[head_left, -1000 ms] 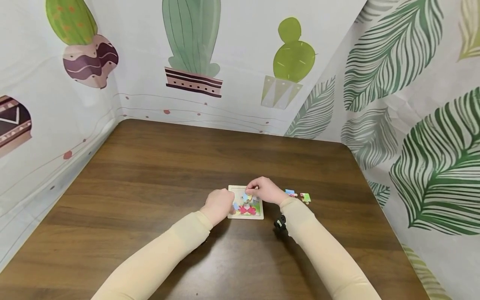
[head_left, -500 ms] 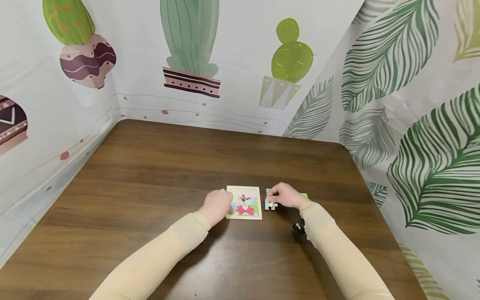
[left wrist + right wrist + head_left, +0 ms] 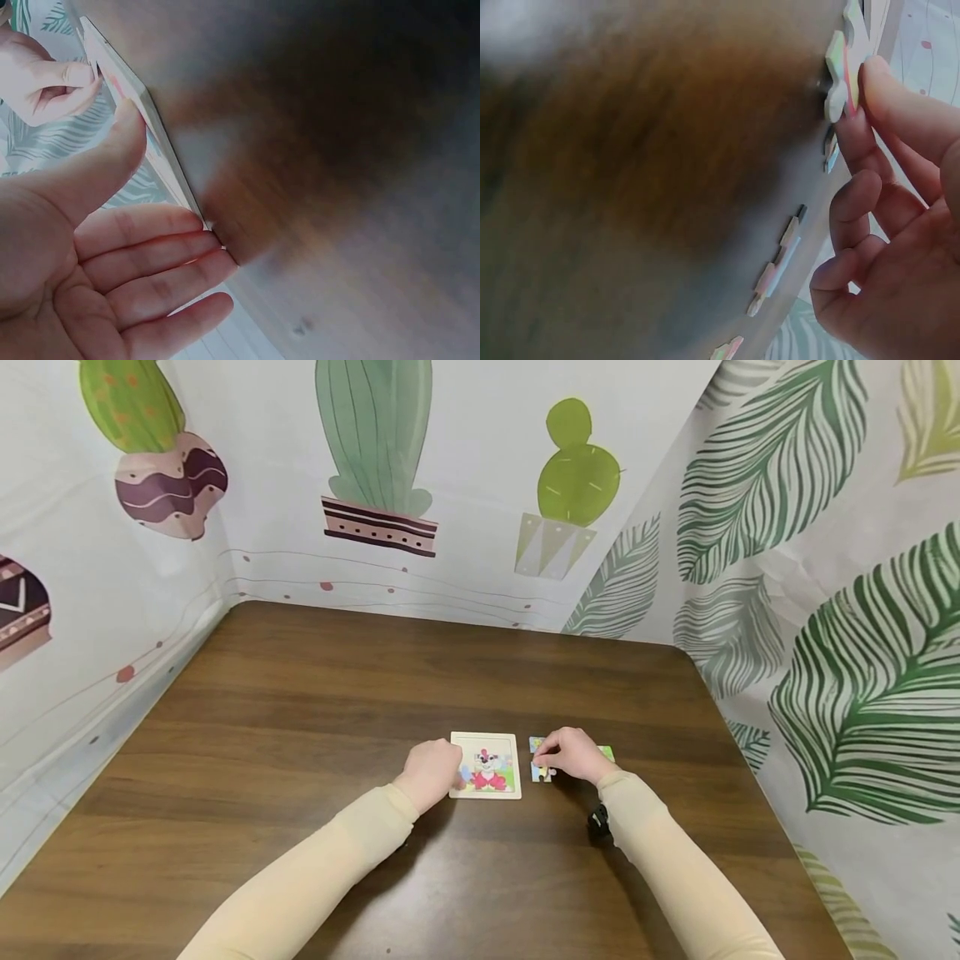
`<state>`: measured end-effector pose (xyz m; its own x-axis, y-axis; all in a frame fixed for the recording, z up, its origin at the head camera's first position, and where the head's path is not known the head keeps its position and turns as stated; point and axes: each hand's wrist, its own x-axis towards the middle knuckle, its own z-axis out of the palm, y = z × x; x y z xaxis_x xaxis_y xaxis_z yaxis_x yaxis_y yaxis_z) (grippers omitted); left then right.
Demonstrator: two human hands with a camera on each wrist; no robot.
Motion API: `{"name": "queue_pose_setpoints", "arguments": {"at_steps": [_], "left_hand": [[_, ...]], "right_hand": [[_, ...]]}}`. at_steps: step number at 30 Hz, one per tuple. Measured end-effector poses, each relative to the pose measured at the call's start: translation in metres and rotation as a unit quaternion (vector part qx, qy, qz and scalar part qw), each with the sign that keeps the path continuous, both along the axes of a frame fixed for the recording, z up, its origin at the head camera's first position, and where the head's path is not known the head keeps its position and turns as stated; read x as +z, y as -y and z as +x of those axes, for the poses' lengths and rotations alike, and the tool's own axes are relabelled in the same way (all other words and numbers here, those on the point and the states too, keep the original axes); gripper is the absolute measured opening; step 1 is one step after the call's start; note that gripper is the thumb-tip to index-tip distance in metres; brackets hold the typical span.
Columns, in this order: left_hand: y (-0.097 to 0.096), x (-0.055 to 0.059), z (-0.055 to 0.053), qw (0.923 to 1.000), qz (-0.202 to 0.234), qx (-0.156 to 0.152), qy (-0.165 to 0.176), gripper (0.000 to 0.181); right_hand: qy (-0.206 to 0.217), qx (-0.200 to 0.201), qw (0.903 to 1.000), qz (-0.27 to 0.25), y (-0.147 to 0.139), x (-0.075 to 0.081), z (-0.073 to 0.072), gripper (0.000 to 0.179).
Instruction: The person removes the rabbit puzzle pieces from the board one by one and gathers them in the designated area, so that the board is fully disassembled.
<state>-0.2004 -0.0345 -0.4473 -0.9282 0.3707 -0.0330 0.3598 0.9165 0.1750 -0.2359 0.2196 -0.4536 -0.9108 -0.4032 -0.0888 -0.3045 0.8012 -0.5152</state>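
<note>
Bracing L edge of puzzle board (image 3: 497, 742) w/ straight-fingered L hand (image 3: 431, 772), prob. to prevent sliding. Pinching pc. (image 3: 843, 71) w/ R hand (image 3: 576, 753), just R of board, likely for fine ctrl. Spare pcs. (image 3: 778, 266) on table (image 3: 420, 668) farther R, prob. for easy reach.

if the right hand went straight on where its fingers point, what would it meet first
Most likely the puzzle board, left of the right hand in the head view, though the hand's height is hard to judge.
</note>
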Motion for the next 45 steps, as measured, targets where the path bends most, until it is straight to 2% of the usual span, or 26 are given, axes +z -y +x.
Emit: {"name": "queue_pose_setpoints", "arguments": {"at_steps": [12,20,24,28,32,37,40,45], "left_hand": [[0.001,0.002,0.001,1.0000,-0.007,0.001,0.001,0.025],[0.000,0.001,0.001,1.0000,-0.009,0.001,-0.001,0.026],[0.000,-0.001,0.000,1.0000,-0.006,-0.004,-0.007,0.026],[0.000,0.001,0.001,1.0000,-0.005,-0.003,-0.004,0.026],[0.001,0.002,0.001,1.0000,-0.006,-0.003,-0.001,0.025],[0.001,0.002,0.000,0.9998,-0.020,-0.002,0.001,0.025],[0.001,0.002,-0.001,0.9997,-0.026,-0.003,-0.003,0.026],[-0.001,0.001,-0.001,0.9995,-0.022,-0.012,-0.018,0.027]], "right_hand": [[0.018,-0.027,0.9993,-0.016,-0.002,-0.007,0.001,0.006],[0.012,-0.021,0.9995,-0.017,-0.001,-0.006,0.001,0.004],[-0.011,-0.022,0.9995,-0.022,0.004,-0.005,0.001,0.004],[-0.054,-0.026,0.9975,-0.037,0.014,-0.003,0.000,0.005],[-0.061,-0.032,0.9964,-0.050,0.030,0.000,-0.001,0.010],[-0.038,-0.005,0.9982,-0.046,0.056,0.001,-0.003,0.022],[-0.033,0.024,0.9983,-0.042,0.068,-0.002,-0.003,0.019],[-0.028,0.043,0.9979,-0.039,0.078,-0.003,-0.002,0.016]]}}
